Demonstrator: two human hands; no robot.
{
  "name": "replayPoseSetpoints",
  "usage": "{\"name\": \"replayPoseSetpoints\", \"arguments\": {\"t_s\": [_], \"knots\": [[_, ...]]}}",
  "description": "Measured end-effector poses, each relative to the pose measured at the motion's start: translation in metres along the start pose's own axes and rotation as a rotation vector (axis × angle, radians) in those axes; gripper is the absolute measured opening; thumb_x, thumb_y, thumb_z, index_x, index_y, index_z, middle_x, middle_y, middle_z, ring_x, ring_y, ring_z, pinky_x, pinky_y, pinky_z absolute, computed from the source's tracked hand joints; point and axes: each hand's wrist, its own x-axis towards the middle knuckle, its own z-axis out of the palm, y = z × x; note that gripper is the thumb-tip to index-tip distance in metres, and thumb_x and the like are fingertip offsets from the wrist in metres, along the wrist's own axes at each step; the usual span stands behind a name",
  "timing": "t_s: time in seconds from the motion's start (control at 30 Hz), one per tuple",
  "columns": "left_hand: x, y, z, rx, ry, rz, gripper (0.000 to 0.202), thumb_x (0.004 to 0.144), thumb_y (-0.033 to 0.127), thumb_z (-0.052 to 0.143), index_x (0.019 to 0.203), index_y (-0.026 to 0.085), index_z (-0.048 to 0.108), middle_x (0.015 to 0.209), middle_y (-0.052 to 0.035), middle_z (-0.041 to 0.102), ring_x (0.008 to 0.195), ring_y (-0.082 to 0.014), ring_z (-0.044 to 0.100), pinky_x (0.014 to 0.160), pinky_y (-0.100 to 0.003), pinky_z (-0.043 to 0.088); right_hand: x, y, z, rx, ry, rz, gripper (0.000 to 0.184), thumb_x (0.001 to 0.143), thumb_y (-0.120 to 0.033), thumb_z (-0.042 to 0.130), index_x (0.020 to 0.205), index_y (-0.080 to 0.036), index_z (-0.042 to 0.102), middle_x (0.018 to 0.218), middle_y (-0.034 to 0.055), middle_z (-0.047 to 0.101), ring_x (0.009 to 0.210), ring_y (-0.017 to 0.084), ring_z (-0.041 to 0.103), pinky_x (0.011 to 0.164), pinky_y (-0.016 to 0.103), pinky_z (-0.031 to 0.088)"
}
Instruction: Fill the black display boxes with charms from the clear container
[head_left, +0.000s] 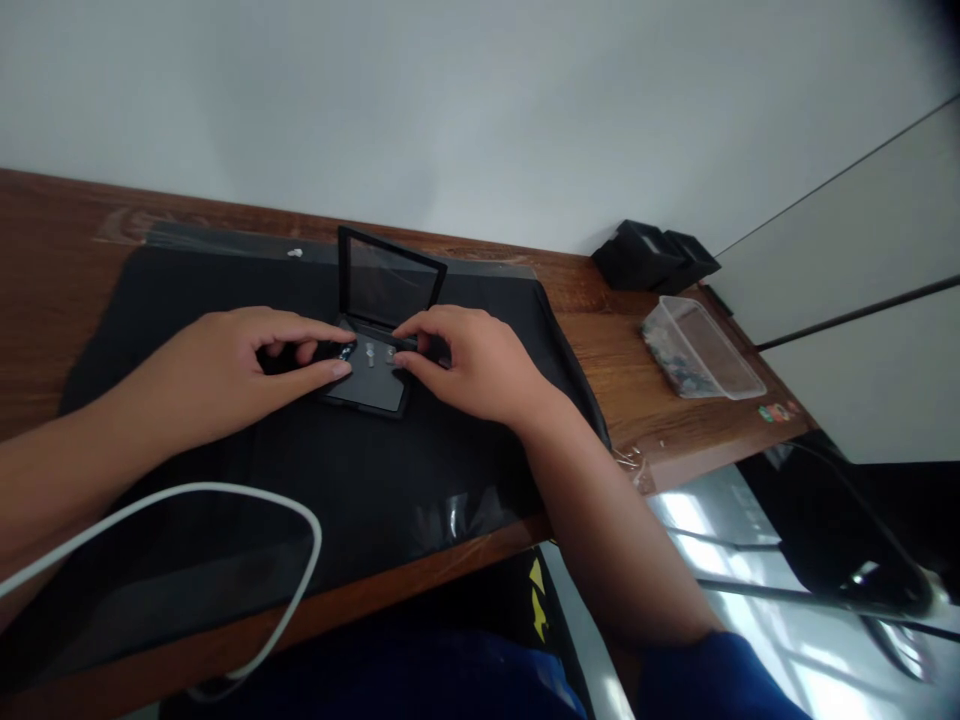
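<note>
A small flat black case (364, 406) lies on the black mat, its hinged lid (391, 285) raised, with a see-through pane in a black frame. Inside sits a grey insert (367, 387) bearing tiny silvery pieces (370, 352). At the insert's left side, the thumb and index finger of my left hand (259, 355) close around a small dark, glinting spot. My right hand (469, 355) pinches at the opposite side, by a tiny shiny piece (391, 354). What either pinch holds is too small to make out.
The black mat (330, 460) covers much of the wooden table (592, 340). A white cable (247, 487) loops across the front left. To the right stand a clear plastic tub (705, 350) with small contents and black bins (649, 255). A white wall (375, 110) rises behind.
</note>
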Motion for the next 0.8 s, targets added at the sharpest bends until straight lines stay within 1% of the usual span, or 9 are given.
{"name": "replayPoseSetpoints", "arguments": {"t_s": [0.07,0.13,0.37,0.63,0.7,0.8], "knots": [[0.0007,-0.0003,0.0006,-0.017,0.025,0.029,0.057,0.084,0.080,0.065,0.121,0.041,0.085,0.085,-0.0025,0.073,0.074,-0.0237,0.063,0.066,-0.039,0.046,0.0015,-0.0004,0.0026,-0.012,-0.024,0.028,0.023,0.099,-0.034,0.076,0.118,-0.022,0.081,0.100,0.0017,0.078,0.090,0.018,0.067,0.074,0.030,0.037],[0.0017,-0.0011,0.0018,-0.017,0.040,0.042,0.055,0.083,0.080,0.064,0.119,0.044,0.086,0.084,-0.0029,0.073,0.072,-0.0240,0.063,0.065,-0.040,0.046,0.0031,-0.0011,0.0047,-0.018,-0.045,0.050,0.024,0.097,-0.035,0.079,0.117,-0.022,0.082,0.095,0.0011,0.077,0.085,0.017,0.066,0.071,0.029,0.035],[0.0040,-0.0048,0.0035,0.016,0.027,0.035,0.056,0.083,0.081,0.063,0.121,0.047,0.085,0.087,-0.0040,0.074,0.077,-0.0268,0.067,0.064,-0.040,0.049,0.0052,-0.0030,0.0082,-0.012,-0.048,0.019,0.021,0.100,-0.026,0.074,0.119,-0.022,0.081,0.097,0.0010,0.076,0.086,0.016,0.064,0.075,0.029,0.036],[0.0042,0.0003,0.0012,0.023,0.021,0.034,0.056,0.083,0.081,0.062,0.120,0.046,0.086,0.086,-0.0037,0.073,0.077,-0.0264,0.065,0.066,-0.039,0.048,0.0064,-0.0014,0.0099,0.079,-0.084,0.038,0.016,0.100,-0.021,0.072,0.115,-0.020,0.077,0.091,-0.0012,0.073,0.080,0.014,0.060,0.071,0.027,0.034],[0.0042,0.0013,0.0009,0.020,0.019,0.036,0.056,0.083,0.080,0.063,0.120,0.045,0.086,0.086,-0.0039,0.073,0.078,-0.0266,0.065,0.067,-0.039,0.048,0.0062,-0.0022,0.0097,0.086,-0.080,0.057,0.014,0.098,-0.023,0.074,0.112,-0.020,0.075,0.089,-0.0021,0.071,0.078,0.014,0.060,0.070,0.027,0.033],[0.0041,0.0018,0.0001,0.022,0.001,0.026,0.059,0.083,0.080,0.063,0.122,0.043,0.085,0.087,-0.0040,0.073,0.079,-0.0262,0.065,0.067,-0.038,0.047,0.0056,-0.0043,0.0095,0.095,-0.074,0.087,0.015,0.095,-0.031,0.079,0.103,-0.020,0.073,0.086,-0.0029,0.070,0.076,0.014,0.059,0.068,0.027,0.032]]}}
